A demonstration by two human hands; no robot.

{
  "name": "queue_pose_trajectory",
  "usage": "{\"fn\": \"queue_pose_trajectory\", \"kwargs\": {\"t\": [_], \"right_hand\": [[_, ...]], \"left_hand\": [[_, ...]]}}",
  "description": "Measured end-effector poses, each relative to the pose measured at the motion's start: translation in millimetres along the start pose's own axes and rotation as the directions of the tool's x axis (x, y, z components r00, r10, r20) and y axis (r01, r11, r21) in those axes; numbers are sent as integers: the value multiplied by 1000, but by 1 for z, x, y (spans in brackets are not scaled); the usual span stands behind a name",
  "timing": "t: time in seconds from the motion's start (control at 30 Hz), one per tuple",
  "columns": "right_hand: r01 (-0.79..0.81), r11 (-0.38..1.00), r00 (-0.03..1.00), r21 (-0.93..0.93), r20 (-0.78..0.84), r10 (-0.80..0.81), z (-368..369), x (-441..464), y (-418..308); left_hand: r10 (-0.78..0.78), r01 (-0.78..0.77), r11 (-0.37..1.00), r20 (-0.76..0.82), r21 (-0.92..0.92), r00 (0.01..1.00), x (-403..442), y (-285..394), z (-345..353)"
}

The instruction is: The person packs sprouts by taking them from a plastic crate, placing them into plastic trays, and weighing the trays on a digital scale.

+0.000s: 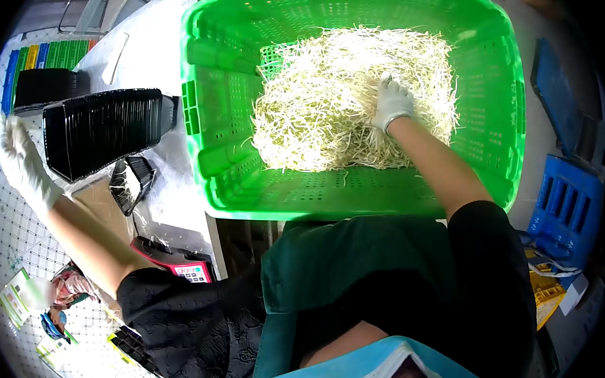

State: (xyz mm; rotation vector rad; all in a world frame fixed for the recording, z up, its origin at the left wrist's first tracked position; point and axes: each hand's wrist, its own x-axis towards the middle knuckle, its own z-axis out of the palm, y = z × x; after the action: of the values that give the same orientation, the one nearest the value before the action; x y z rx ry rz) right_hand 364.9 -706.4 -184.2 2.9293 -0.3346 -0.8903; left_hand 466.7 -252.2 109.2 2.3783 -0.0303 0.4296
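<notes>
A large pile of thin, pale bean sprouts [313, 120] fills the middle of the green crate [240, 192]. My right hand [394, 103], in a white glove, is on the right part of the pile with its fingers curled into the sprouts; the fingertips are partly hidden. My left hand [27, 165], also gloved, reaches out to the far left, beside the outer end of a long stack of nested black trays [101, 132]. Its fingers are stretched out, and I see nothing in them. Below the stack lies a single black tray [143, 172] with some sprouts in it.
The crate stands on a metal table [177, 202]. A second, smaller stack of black trays [45, 87] is behind the long one. A red device with a keypad [190, 271] sits near my left elbow. Blue crates [568, 205] and a yellow crate [545, 294] are at the right.
</notes>
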Motion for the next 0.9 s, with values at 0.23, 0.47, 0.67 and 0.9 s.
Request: {"fn": "queue_pose_trajectory", "kwargs": {"t": [0.23,0.47,0.67,0.9], "right_hand": [[284,201,820,937,-129,-558,85,102,74],[503,660,863,558,-278,-423,17,54,101],[127,989,983,72,-144,-116,-15,-9,55],[550,835,827,-17,-133,-547,-24,17,95]], "left_hand": [[-553,515,777,-2,-362,833,60,-146,-90],[-395,388,916,-59,-108,917,62,-106,-156],[-250,8,815,-340,-580,907,7,-75,-237],[-259,109,884,-280,-455,924,-126,57,-12]]}}
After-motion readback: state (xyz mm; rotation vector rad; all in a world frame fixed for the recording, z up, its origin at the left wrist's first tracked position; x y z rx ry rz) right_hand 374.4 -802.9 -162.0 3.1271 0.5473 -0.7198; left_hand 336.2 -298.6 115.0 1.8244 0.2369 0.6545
